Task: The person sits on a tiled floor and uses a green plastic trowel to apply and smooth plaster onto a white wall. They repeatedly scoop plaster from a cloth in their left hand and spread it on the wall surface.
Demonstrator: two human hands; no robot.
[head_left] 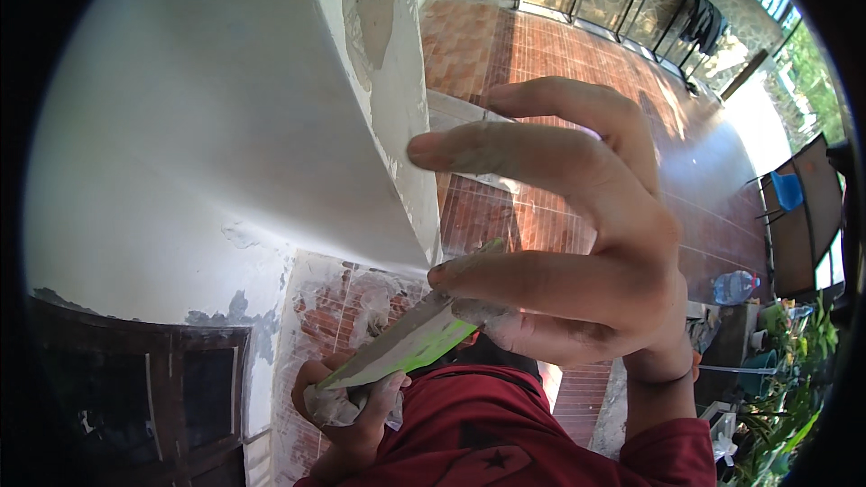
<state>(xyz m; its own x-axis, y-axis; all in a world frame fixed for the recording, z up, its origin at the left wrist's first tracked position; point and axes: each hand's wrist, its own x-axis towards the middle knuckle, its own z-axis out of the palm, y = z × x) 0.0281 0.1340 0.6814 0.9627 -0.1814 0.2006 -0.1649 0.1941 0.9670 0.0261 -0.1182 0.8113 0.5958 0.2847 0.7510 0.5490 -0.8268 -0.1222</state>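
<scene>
My left hand (356,410) is wrapped round the lower end of a flat green-and-grey putty board (397,347), with a crumpled whitish plastic wrap (338,404) between its fingers. The board slants up to the right, its face coated in grey paste. Close to the camera, my right hand (595,225) reaches left across the board's upper part. Its thumb and index finger are drawn together, with grey paste on the thumb tip; what they pinch, if anything, is hidden. The other visible fingers stretch toward the wall's edge (388,153), apart from each other.
A smooth white wall (198,126) fills the left side, above a dark wooden window frame (162,397). Red-brown tiles (559,54) cover the floor. A black metal rack (622,0), a blue chair (787,189), a plastic water bottle (735,287) and plants (794,379) stand to the right.
</scene>
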